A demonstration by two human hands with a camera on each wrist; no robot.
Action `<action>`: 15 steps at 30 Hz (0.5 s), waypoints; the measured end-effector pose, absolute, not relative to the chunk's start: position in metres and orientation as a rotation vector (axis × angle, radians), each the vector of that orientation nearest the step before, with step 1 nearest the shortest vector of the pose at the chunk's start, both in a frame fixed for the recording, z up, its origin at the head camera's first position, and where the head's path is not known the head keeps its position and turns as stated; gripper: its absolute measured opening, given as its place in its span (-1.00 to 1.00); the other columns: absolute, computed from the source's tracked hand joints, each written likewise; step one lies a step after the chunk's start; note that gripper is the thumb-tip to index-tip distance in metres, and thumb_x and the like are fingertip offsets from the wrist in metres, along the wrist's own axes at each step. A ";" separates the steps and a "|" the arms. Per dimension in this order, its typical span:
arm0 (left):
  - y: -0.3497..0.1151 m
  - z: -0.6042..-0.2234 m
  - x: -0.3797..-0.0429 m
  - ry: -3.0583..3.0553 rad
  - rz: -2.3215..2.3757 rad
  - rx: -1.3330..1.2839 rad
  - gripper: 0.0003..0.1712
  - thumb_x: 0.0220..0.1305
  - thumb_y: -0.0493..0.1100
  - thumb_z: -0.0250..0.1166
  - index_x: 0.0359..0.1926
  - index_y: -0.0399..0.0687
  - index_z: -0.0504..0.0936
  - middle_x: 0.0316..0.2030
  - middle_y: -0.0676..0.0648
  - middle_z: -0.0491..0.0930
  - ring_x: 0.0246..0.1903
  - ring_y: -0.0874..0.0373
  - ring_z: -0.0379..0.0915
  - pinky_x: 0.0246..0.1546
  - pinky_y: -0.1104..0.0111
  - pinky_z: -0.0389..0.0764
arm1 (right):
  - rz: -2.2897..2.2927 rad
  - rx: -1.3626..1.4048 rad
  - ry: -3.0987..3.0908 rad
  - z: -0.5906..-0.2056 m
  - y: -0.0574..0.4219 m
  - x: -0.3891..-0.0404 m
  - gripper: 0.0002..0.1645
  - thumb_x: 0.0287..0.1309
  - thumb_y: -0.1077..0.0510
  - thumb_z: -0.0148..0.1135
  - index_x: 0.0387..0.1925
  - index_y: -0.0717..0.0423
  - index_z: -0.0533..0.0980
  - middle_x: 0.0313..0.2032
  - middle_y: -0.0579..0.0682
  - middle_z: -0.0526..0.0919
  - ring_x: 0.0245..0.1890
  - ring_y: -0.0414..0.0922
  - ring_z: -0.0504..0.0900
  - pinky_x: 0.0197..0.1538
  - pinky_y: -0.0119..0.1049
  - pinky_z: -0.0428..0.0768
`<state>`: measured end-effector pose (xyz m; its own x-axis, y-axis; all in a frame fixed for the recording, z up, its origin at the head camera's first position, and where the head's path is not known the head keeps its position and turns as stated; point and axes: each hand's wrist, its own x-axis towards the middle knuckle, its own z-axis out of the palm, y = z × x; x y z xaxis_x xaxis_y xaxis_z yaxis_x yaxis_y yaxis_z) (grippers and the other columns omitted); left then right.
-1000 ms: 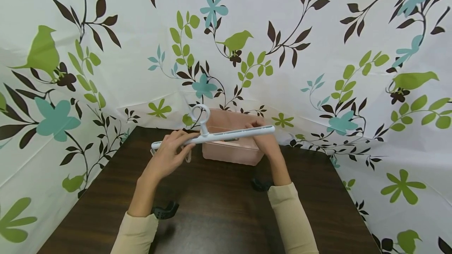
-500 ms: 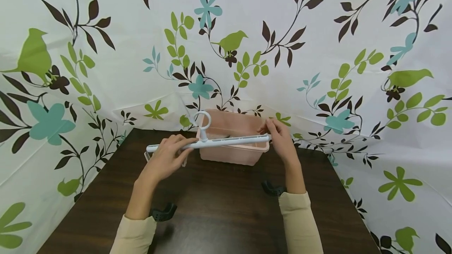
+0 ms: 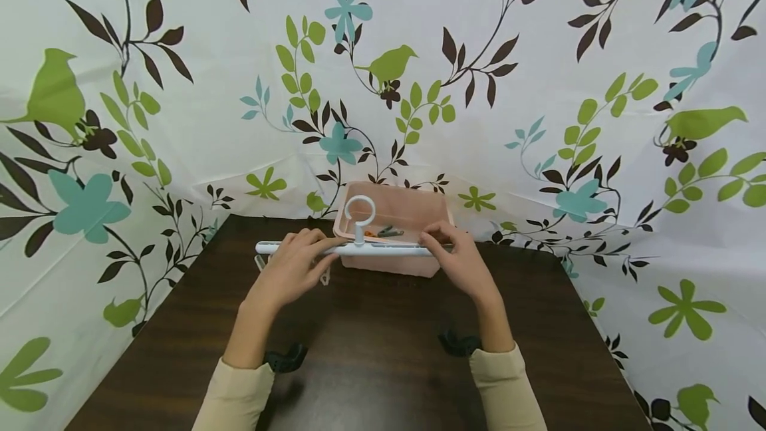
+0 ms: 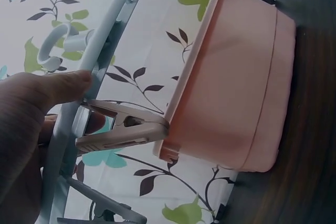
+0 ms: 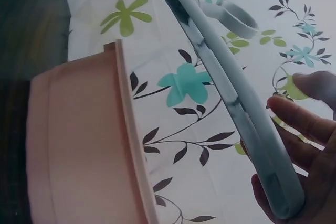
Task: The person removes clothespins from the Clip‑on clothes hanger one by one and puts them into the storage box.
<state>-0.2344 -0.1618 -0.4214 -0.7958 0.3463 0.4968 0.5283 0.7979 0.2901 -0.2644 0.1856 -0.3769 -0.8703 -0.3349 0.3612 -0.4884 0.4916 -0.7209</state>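
A pale blue-white clip hanger (image 3: 383,249) with a ring-like hook (image 3: 361,208) is held level in front of the pink bin. My left hand (image 3: 293,268) grips its bar left of the hook, thumb across it in the left wrist view. From the bar there hang a beige clip (image 4: 126,129) and a pale grey clip (image 4: 107,203), close to the left fingers. My right hand (image 3: 461,258) holds the bar's right end; in the right wrist view some fingers curl behind the bar (image 5: 241,108), while thumb and forefinger stand off it.
The pink bin (image 3: 389,265) stands at the back of the dark wood table (image 3: 371,338), against a leaf-and-bird patterned cloth (image 3: 509,151). Small orange and dark green pieces (image 3: 390,231) lie inside the bin. Black wrist straps (image 3: 286,358) jut out below both wrists.
My right hand has come up out of the bin, swung right, and now holds the bar's right end. The hanger has gone from tilted to level, and my left hand keeps its grip.
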 end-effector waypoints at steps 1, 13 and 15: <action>-0.160 -0.421 -0.236 -2.558 -0.576 -0.661 -0.57 0.54 0.00 0.37 0.36 0.22 0.70 -0.10 0.02 0.66 -0.05 0.02 0.55 0.04 0.04 0.46 | 1.298 0.709 -2.571 -0.378 0.185 -0.264 -0.72 0.58 -0.15 0.23 0.07 -0.12 0.67 -0.01 -0.03 0.80 0.02 -0.06 0.71 0.22 0.14 0.61; -0.145 -0.411 -0.243 -2.449 -0.428 -0.732 -0.62 0.49 0.02 0.42 0.27 0.24 0.74 -0.03 0.05 0.72 0.02 0.03 0.59 0.29 -0.09 0.34 | 1.146 0.728 -2.750 -0.392 0.183 -0.252 -0.57 0.39 -0.17 0.46 0.21 -0.24 0.65 0.09 -0.16 0.77 0.09 -0.09 0.72 0.21 0.08 0.63; -0.141 -0.407 -0.244 -2.418 -0.392 -0.760 -0.64 0.50 0.02 0.42 0.25 0.23 0.75 -0.03 0.04 0.72 0.01 0.02 0.60 0.27 -0.09 0.36 | 1.123 0.744 -2.775 -0.393 0.184 -0.251 -0.59 0.39 -0.15 0.47 0.20 -0.25 0.67 0.07 -0.19 0.76 0.01 -0.11 0.71 0.15 0.01 0.63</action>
